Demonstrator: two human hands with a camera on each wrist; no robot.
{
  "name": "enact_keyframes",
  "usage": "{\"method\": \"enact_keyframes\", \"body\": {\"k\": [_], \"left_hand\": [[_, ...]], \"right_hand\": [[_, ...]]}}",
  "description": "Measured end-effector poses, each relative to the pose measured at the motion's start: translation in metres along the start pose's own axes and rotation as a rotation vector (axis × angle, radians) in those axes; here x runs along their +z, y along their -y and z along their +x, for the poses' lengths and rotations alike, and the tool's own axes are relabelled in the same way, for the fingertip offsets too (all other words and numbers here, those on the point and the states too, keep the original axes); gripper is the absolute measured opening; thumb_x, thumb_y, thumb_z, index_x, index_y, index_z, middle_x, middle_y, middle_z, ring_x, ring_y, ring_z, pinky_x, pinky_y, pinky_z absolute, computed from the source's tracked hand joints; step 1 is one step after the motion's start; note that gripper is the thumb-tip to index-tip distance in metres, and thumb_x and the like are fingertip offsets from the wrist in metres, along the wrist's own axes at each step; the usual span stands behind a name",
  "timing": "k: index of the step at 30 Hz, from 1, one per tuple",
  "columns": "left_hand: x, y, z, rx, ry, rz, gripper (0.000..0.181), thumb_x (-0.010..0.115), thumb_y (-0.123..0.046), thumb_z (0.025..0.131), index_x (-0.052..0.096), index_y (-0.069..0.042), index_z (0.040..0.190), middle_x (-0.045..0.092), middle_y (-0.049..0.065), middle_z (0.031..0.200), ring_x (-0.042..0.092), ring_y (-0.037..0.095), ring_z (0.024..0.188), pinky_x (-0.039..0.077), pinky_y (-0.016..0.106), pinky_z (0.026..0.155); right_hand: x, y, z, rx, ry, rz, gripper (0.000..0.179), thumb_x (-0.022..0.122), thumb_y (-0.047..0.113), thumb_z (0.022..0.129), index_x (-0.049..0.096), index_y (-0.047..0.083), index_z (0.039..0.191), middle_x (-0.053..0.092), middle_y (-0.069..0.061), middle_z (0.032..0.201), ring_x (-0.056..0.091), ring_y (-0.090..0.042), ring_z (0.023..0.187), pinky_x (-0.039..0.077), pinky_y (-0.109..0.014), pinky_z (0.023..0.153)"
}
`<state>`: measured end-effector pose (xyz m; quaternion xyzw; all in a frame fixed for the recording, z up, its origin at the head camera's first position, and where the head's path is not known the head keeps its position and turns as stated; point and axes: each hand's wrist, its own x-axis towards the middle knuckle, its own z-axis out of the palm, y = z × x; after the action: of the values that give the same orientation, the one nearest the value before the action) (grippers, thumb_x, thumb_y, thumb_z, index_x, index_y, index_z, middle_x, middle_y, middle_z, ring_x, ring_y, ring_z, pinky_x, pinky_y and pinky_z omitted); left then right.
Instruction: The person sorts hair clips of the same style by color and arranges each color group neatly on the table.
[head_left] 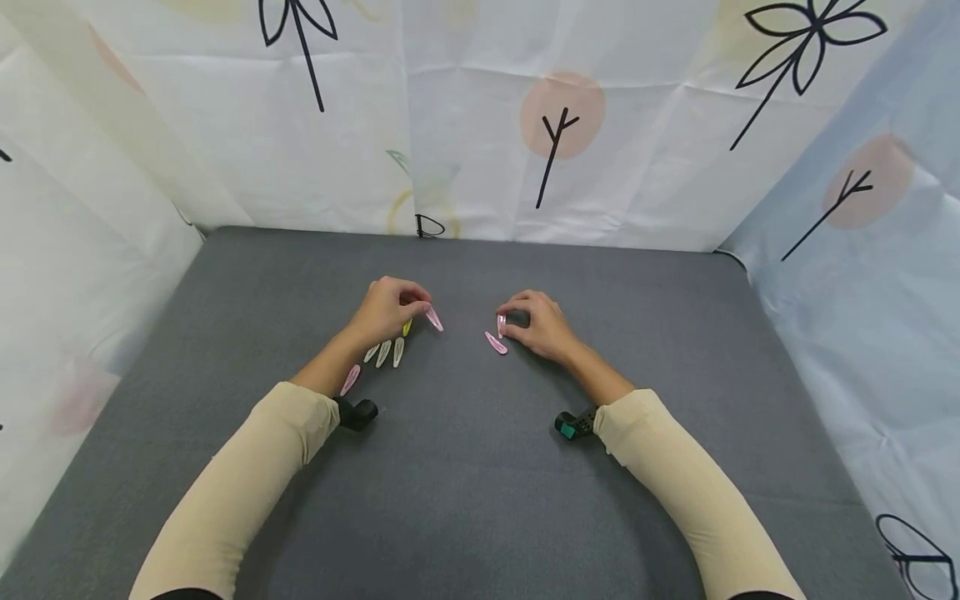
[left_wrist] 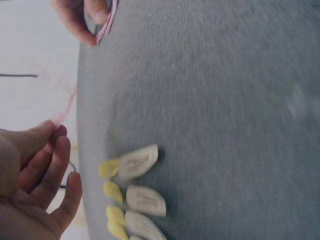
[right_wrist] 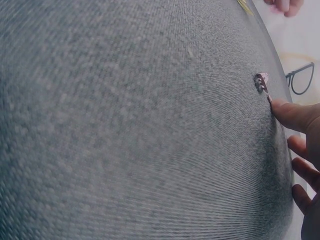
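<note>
My left hand (head_left: 390, 307) pinches a pink snap hair clip (head_left: 434, 319) between thumb and fingertips, above the table; the left wrist view shows this pink clip (left_wrist: 66, 111) edge-on. Below that hand lie several cream hair clips (head_left: 398, 352) in a row, with yellow clips (left_wrist: 113, 191) just beyond them. Another pink clip (head_left: 350, 380) rests beside the left forearm. Opposite, my right hand (head_left: 542, 323) pinches an upright pink clip (head_left: 501, 325) with thumb and finger. A further pink clip (head_left: 495, 342) lies on the table right by its fingertips.
The grey table (head_left: 465, 500) stretches under both arms. White printed cloth (head_left: 480, 150) hangs behind it and along both sides. A black wrist camera (head_left: 357, 413) sits on the left wrist and another camera (head_left: 574, 425) on the right.
</note>
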<state>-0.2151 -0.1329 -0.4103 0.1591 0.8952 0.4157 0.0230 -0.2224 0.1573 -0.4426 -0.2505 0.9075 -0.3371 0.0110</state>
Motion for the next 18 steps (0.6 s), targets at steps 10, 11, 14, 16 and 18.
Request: {"method": "enact_keyframes", "body": {"k": [10, 11, 14, 16, 18], "left_hand": [[-0.028, 0.006, -0.031, 0.036, 0.069, -0.039, 0.015, 0.069, -0.005, 0.093, 0.075, 0.004, 0.103, 0.074, 0.014, 0.099, 0.068, 0.026, 0.087, 0.052, 0.031, 0.073], [-0.03, 0.007, -0.034, 0.039, 0.08, -0.035, 0.014, 0.069, -0.004, 0.093, 0.075, 0.004, 0.103, 0.074, 0.014, 0.099, 0.068, 0.026, 0.087, 0.052, 0.03, 0.072], [-0.035, 0.011, -0.046, 0.042, 0.121, -0.013, 0.013, 0.069, -0.002, 0.092, 0.075, 0.003, 0.103, 0.074, 0.013, 0.098, 0.069, 0.025, 0.086, 0.052, 0.028, 0.072], [-0.038, 0.014, -0.053, 0.045, 0.145, 0.015, 0.014, 0.068, -0.001, 0.092, 0.076, 0.003, 0.103, 0.075, 0.012, 0.098, 0.068, 0.023, 0.086, 0.051, 0.028, 0.072], [-0.04, 0.016, -0.059, 0.041, 0.166, 0.03, 0.014, 0.068, -0.001, 0.092, 0.076, 0.002, 0.104, 0.075, 0.011, 0.098, 0.067, 0.022, 0.084, 0.051, 0.029, 0.07]], "right_hand": [[-0.001, 0.001, 0.0, -0.002, 0.0, 0.006, 0.028, 0.078, 0.015, 0.087, 0.074, 0.004, 0.113, 0.063, -0.016, 0.12, 0.052, -0.035, 0.12, 0.033, -0.054, 0.104], [-0.001, 0.001, 0.0, -0.001, 0.0, 0.009, 0.029, 0.078, 0.015, 0.087, 0.074, 0.004, 0.113, 0.063, -0.016, 0.12, 0.052, -0.035, 0.12, 0.032, -0.055, 0.104], [-0.001, 0.002, 0.0, 0.003, 0.002, 0.01, 0.029, 0.078, 0.015, 0.087, 0.074, 0.004, 0.113, 0.063, -0.016, 0.121, 0.051, -0.035, 0.12, 0.032, -0.055, 0.104], [-0.001, 0.002, 0.0, 0.001, 0.001, 0.005, 0.029, 0.078, 0.015, 0.087, 0.074, 0.004, 0.113, 0.063, -0.017, 0.121, 0.051, -0.035, 0.12, 0.032, -0.055, 0.104], [-0.001, 0.002, 0.0, 0.0, 0.002, 0.002, 0.029, 0.078, 0.015, 0.087, 0.074, 0.004, 0.113, 0.063, -0.016, 0.12, 0.052, -0.035, 0.12, 0.032, -0.055, 0.104]]}}
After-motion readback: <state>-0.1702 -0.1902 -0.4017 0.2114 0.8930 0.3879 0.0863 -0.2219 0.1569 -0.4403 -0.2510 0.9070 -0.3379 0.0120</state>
